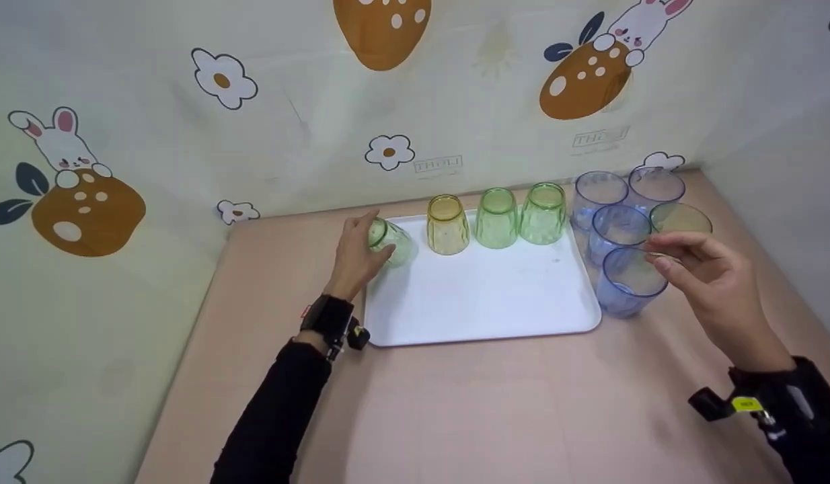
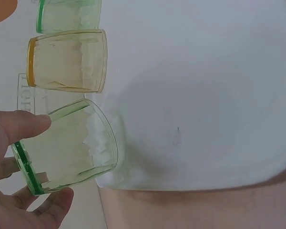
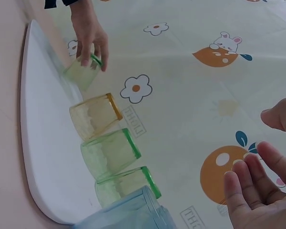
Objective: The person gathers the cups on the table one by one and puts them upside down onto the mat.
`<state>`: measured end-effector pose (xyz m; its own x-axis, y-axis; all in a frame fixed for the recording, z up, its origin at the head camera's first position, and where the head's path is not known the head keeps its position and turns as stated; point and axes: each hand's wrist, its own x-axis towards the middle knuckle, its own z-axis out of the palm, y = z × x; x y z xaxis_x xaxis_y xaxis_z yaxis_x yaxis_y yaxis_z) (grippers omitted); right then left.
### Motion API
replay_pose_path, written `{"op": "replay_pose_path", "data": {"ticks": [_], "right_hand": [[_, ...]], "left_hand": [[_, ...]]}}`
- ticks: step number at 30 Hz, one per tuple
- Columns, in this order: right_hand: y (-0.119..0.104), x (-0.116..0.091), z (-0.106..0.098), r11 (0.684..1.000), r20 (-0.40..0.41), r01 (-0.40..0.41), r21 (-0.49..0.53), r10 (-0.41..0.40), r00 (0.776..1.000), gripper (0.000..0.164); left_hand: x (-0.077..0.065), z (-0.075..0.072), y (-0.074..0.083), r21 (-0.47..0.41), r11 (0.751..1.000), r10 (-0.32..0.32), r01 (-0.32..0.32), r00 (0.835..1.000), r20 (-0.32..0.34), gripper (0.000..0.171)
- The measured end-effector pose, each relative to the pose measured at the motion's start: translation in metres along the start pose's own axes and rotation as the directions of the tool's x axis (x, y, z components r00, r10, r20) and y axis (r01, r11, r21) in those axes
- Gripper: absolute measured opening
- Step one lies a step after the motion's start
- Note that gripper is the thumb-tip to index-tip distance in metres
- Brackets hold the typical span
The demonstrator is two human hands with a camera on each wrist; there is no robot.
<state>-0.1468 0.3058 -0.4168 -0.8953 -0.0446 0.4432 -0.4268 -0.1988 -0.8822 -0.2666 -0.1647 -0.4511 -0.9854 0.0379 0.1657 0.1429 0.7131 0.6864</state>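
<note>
My left hand (image 1: 354, 259) grips a clear green cup (image 2: 74, 148) by its base end, thumb on one side and fingers on the other. The cup is upside down and tilted over the back left corner of the white tray (image 1: 482, 302). To its right on the tray stand an upturned amber cup (image 1: 447, 232) and two upturned green cups (image 1: 497, 225). My right hand (image 1: 718, 289) hovers by the blue cups (image 1: 627, 296) at the tray's right side. Its fingers are loosely bent with nothing between them, thumb apart in the right wrist view.
Several clear blue cups stand mouth up in a cluster beside the tray, with a yellowish cup (image 1: 684, 216) among them. A patterned sheet (image 1: 287, 154) rises right behind the tray. The pinkish table (image 1: 455, 410) extends in front.
</note>
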Motion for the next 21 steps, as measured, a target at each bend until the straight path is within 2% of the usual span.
{"op": "replay_pose_path", "data": {"ticks": [10, 14, 17, 21], "right_hand": [[0.002, 0.0, -0.005, 1.0, -0.002, 0.016, 0.022, -0.015, 1.0, 0.029], [0.002, 0.001, -0.005, 1.0, -0.026, 0.005, -0.007, -0.005, 1.0, 0.029], [0.002, 0.0, -0.005, 0.999, -0.041, -0.008, -0.036, 0.006, 0.999, 0.029], [0.004, 0.0, -0.006, 1.0, -0.027, 0.006, -0.016, -0.006, 1.0, 0.029]], "left_hand": [[0.008, 0.0, 0.003, 0.028, 0.999, 0.015, -0.015, 1.0, -0.011, 0.071], [0.011, 0.001, 0.006, 0.043, 0.999, 0.026, -0.026, 1.0, -0.008, 0.07], [0.013, 0.004, 0.008, 0.051, 0.997, 0.052, -0.052, 0.999, 0.0, 0.069], [0.016, 0.008, 0.011, 0.088, 0.992, 0.092, -0.092, 0.996, 0.0, 0.068]]}}
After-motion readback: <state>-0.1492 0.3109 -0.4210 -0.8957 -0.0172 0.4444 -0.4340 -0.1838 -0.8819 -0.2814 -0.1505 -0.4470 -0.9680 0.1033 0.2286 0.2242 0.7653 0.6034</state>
